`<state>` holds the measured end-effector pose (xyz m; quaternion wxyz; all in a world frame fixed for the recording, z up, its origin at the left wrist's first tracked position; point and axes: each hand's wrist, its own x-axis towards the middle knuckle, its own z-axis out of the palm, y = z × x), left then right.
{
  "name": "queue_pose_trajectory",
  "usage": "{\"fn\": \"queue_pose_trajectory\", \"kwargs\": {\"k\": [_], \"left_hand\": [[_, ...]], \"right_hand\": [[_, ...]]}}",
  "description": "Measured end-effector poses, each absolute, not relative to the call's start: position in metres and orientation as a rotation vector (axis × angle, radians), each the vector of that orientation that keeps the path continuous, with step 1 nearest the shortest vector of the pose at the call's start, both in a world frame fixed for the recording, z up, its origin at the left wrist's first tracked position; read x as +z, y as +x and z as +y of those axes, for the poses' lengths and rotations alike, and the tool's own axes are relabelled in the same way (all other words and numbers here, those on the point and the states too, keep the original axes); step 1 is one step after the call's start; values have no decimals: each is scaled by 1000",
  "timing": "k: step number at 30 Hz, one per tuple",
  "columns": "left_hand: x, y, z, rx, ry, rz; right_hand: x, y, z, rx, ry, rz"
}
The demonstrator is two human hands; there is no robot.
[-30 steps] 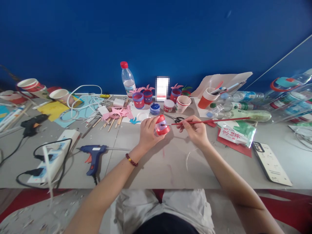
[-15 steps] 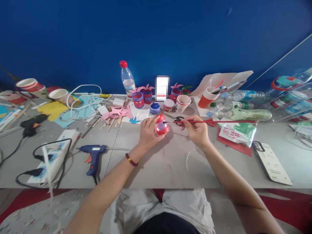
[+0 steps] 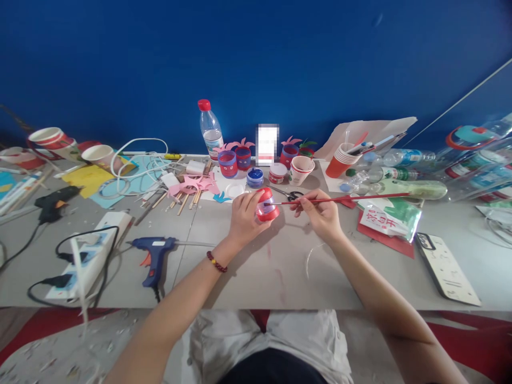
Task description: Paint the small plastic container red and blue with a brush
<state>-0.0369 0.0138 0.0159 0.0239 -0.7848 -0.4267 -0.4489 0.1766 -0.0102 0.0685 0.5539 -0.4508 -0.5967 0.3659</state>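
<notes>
Head view: the left hand (image 3: 245,216) covers the near-left side of a small red-banded piece (image 3: 268,214), so that side is hidden; whether the pale middle between its bands is clear or painted is hard to make out. Brush tip is tiny, looks dark, right at that middle; touching or just off, can't tell. Pixelation covers the edges of the upright white screen (image 3: 267,145). Scissors (image 3: 295,195) partly hidden behind the right hand (image 3: 323,214). Plastic bottles (image 3: 480,166) at far right overlap and run out of frame; bowl-like cup (image 3: 20,160) cut off at left edge.

Grip: left hand grasps the banded piece, fingers over the top and left side, thumb not clearly seen. Piece sits at the right side of that hand, tilted, bands up and down, above the table (image 3: 248,277). Right hand pinches a long red paintbrush (image 3: 368,197) between thumb and fingers; handle sticks out well past the hand to the right, tip points left at the piece. Open blue paint jar (image 3: 255,177) stands just beyond the piece.
</notes>
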Motion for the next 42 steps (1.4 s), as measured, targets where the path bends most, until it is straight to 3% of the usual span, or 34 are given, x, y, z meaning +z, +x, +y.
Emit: {"fn": "queue_pose_trajectory", "kwargs": {"k": [25,35,42], "left_hand": [[17,-41,14,-1414,-2470,-1272],[16,-38,15,-1445,-2411,-1274],[17,-38,15,-1449,-2404,-1279]], "right_hand": [[73,187,-5,655,-1232,-1366],[71,172,-17,833,-1062,-1440],[72,170,-17,714,-1060,-1516]]}}
